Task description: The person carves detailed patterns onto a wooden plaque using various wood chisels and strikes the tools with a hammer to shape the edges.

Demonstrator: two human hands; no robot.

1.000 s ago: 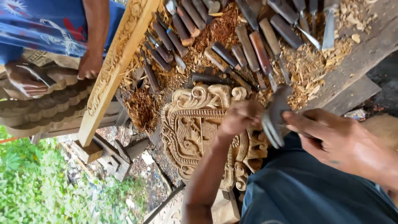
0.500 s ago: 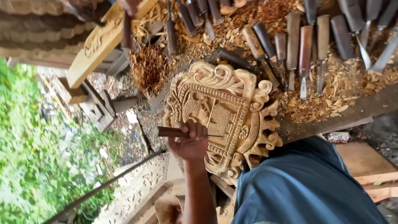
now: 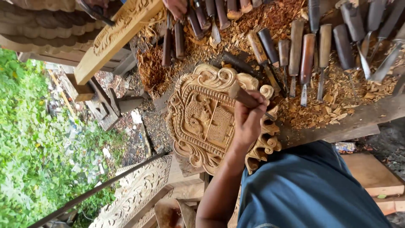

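Worked outdoors, at a rough wooden bench (image 3: pixel 363 114) covered with reddish and pale shavings (image 3: pixel 278 17), with green plants (image 3: pixel 29 139) along the left edge of the view. Lay at the near edge of the bench, partly over it: a carved panel (image 3: pixel 198 122) of pale wood, shaped like a shield, with curled scrolls around the border and small figures in the middle. Gripped with the left hand (image 3: pixel 249 120), fingers closed tight around the handle: a chisel (image 3: pixel 241 95) with a dark wooden handle, held tilted over the right side of the panel, the blade hidden behind the hand. Could not see the right hand anywhere. Lay beyond the panel, side by side in the shavings: a row of tools (image 3: pixel 308 55) with wooden handles and metal blades. Leaned across the upper left: a long carved beam (image 3: pixel 114 38). Reached in from the top edge, just beside some tool handles: another person's hand (image 3: pixel 177 6). Filled the lower right: a blue garment (image 3: pixel 312 190).
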